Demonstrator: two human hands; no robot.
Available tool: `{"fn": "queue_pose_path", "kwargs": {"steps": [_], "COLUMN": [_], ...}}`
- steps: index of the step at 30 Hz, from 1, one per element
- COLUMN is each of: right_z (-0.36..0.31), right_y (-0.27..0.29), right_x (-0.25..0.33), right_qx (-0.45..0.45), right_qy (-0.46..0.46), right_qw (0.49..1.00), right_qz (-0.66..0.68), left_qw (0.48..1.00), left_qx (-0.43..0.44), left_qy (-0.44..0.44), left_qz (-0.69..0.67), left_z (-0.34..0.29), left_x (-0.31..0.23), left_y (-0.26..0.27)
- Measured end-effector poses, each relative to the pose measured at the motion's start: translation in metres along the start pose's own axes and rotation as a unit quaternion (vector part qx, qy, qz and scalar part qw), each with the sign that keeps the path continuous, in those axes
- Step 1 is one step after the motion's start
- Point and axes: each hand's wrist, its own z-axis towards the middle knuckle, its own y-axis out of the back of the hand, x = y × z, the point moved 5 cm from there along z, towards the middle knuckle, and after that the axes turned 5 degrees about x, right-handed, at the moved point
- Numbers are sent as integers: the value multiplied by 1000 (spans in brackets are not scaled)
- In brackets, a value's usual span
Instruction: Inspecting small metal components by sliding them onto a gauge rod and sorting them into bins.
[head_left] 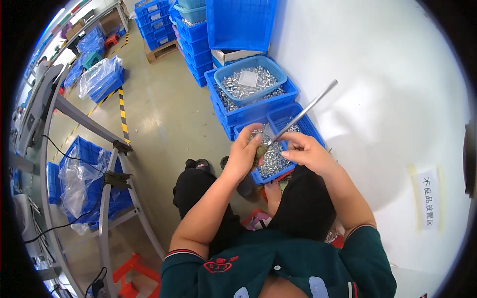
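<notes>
Floor: wooden pallet, striped tape, red stool; blue crate apparently too.

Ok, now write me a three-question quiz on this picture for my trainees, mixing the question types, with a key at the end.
1. What mostly fills the light-blue basin?
A) Folded cloth
B) Small metal parts
C) Clear water

2. True or false: in the picture, the metal rod slants up and to the right from between the left grip and the right grip.

3. Which two colours make up the striped floor tape?

Key: 1. B; 2. True; 3. Yellow and black.
</notes>
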Motion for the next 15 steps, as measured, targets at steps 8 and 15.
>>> {"fn": "queue_pose_path", "kwargs": {"steps": [8,15], "right_z": [43,47], "right_y": [-13,-9], "right_x": [-12,7], "right_qx": [86,-20], "right_qy": [25,100], "right_qw": [996,944], "right_qz": [-13,-314], "left_qw": [981,962], "left_qx": [105,71], "left_qy": [18,43], "left_qz": [-164,-259], "left_z": [-4,-3], "left_x": [-2,-11], "left_y": [-17,5]}}
